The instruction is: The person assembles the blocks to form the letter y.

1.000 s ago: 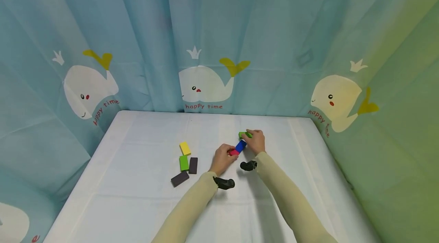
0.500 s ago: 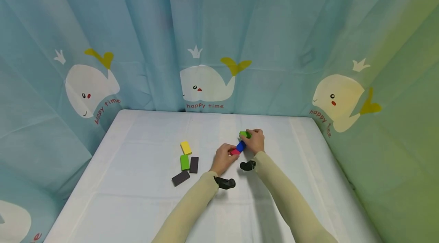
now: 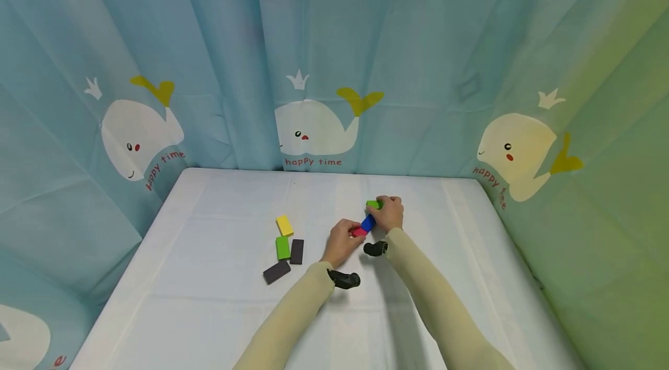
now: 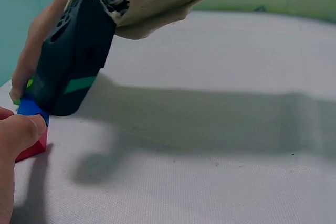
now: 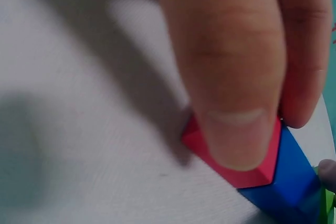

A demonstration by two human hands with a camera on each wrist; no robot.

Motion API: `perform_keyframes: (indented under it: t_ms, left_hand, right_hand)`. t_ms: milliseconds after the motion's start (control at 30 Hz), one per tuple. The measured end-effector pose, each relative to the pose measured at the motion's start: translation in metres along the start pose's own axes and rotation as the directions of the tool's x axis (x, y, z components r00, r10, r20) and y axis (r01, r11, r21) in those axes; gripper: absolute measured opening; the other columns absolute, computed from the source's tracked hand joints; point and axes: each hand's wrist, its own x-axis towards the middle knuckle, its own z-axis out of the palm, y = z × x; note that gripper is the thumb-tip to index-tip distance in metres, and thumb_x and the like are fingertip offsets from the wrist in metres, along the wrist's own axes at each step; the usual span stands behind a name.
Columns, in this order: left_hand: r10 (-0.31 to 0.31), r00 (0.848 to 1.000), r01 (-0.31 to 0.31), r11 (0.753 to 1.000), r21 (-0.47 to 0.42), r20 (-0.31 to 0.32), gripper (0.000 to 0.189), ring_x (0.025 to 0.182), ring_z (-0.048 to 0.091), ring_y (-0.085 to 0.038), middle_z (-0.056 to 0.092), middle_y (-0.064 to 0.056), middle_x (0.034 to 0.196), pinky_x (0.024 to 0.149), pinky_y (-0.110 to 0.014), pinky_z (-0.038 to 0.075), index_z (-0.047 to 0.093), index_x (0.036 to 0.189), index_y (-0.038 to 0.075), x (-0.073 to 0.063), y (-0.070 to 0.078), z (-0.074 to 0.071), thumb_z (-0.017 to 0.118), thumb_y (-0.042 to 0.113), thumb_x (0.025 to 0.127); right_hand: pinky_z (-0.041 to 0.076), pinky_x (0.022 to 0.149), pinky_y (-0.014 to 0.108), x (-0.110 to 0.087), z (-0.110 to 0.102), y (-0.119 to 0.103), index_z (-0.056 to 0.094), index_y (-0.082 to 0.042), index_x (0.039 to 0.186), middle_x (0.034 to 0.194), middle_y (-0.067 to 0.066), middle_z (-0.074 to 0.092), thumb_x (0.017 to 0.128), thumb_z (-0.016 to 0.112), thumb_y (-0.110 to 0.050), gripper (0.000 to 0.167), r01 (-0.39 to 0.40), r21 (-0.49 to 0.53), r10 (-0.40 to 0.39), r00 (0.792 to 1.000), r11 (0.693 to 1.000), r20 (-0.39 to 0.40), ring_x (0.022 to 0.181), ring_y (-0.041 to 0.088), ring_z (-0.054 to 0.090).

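Red block (image 3: 359,232): just right of the centre of the head view, pinched in the left hand (image 3: 341,242), its end against the blue block; seen large in the lower right of the right-wrist view
Blue block (image 3: 369,222): next to the red one on its upper right, the two set end to end in a slanting row
Far green block (image 3: 374,204): above the blue one, held in the right hand (image 3: 389,214); whether it touches the blue cannot be told for certain
Left fingers: nearly closed, thumb and fingers on opposite sides of the red block
Right fingers: nearly closed, thumb and fingertips pinching the green block, part of which they hide
Loose blocks: left of centre, a yellow block (image 3: 284,225) on top, a near green block (image 3: 283,247) just below it, an upright-lying dark block (image 3: 297,251) close on its right, a slanted dark block (image 3: 276,272) at the bottom
Sleeves: pale, running in from the bottom edge, with a black device (image 3: 345,279) at the left wrist and another black device (image 3: 374,249) at the right
Table (image 3: 198,300): white-covered, filling the lower middle of the frame
Curtain (image 3: 423,27): blue-green, across the top and both sides, printed with white whales and red "happy time" lettering
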Motion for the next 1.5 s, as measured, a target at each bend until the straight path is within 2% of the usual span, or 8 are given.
perform_keyframes:
  t_ms: [367, 633, 1000, 1267, 1500]
  left_hand:
    - [-0.008, 1.000, 0.008, 1.000, -0.004, 0.005, 0.030, 0.084, 0.056, -0.011, 0.062, -0.004, 0.097, 0.074, -0.024, 0.047, 0.070, 0.111, 0.003, -0.002, 0.003, -0.001, 0.078, 0.014, 0.084]
    - [-0.010, 1.000, 0.010, 1.000, -0.026, 0.004, 0.031, 0.085, 0.057, -0.011, 0.062, -0.005, 0.098, 0.075, -0.024, 0.048, 0.070, 0.111, 0.002, -0.003, 0.005, -0.001, 0.078, 0.012, 0.083]
    - [-0.024, 1.000, 0.024, 1.000, -0.016, 0.011, 0.033, 0.085, 0.057, -0.011, 0.062, -0.003, 0.099, 0.075, -0.024, 0.048, 0.069, 0.113, 0.003, -0.002, 0.009, -0.004, 0.078, 0.013, 0.084]
    - [-0.036, 0.999, 0.037, 0.999, -0.012, 0.019, 0.034, 0.086, 0.055, -0.011, 0.062, -0.003, 0.100, 0.075, -0.023, 0.047, 0.069, 0.115, 0.003, -0.002, 0.007, -0.003, 0.077, 0.014, 0.084]
    - [-0.047, 0.999, 0.047, 0.999, -0.017, 0.014, 0.034, 0.086, 0.056, -0.012, 0.062, -0.004, 0.100, 0.075, -0.024, 0.048, 0.069, 0.115, 0.003, -0.002, 0.007, -0.002, 0.078, 0.013, 0.084]
  right_hand:
    - [0.037, 0.104, 0.053, 0.007, -0.010, 0.013, 0.051, 0.006, 0.137, 0.139, 0.033, 0.039, 0.088, 0.069, -0.025, 0.061, 0.014, 0.024, -0.016, 0.997, 1.000, 0.080, 0.124, 0.044, 0.041]
    - [0.034, 0.105, 0.056, 0.004, -0.017, 0.022, 0.050, 0.005, 0.138, 0.140, 0.033, 0.040, 0.090, 0.066, -0.026, 0.059, 0.062, -0.006, -0.061, 0.995, 0.998, 0.076, 0.127, 0.046, 0.039]
    - [0.036, 0.104, 0.055, 0.005, -0.015, 0.025, 0.049, 0.004, 0.139, 0.140, 0.033, 0.038, 0.090, 0.067, -0.025, 0.059, 0.062, 0.024, -0.063, 0.997, 0.998, 0.051, 0.125, 0.045, 0.038]
    - [0.033, 0.107, 0.055, 0.004, -0.021, 0.030, 0.053, 0.003, 0.137, 0.140, 0.031, 0.042, 0.091, 0.068, -0.026, 0.057, 0.115, -0.006, -0.114, 0.990, 0.993, 0.082, 0.128, 0.045, 0.040]
    - [0.033, 0.107, 0.056, 0.002, -0.026, 0.036, 0.055, 0.004, 0.135, 0.137, 0.032, 0.044, 0.091, 0.070, -0.025, 0.055, 0.171, 0.003, -0.171, 0.982, 0.985, 0.076, 0.127, 0.046, 0.042]
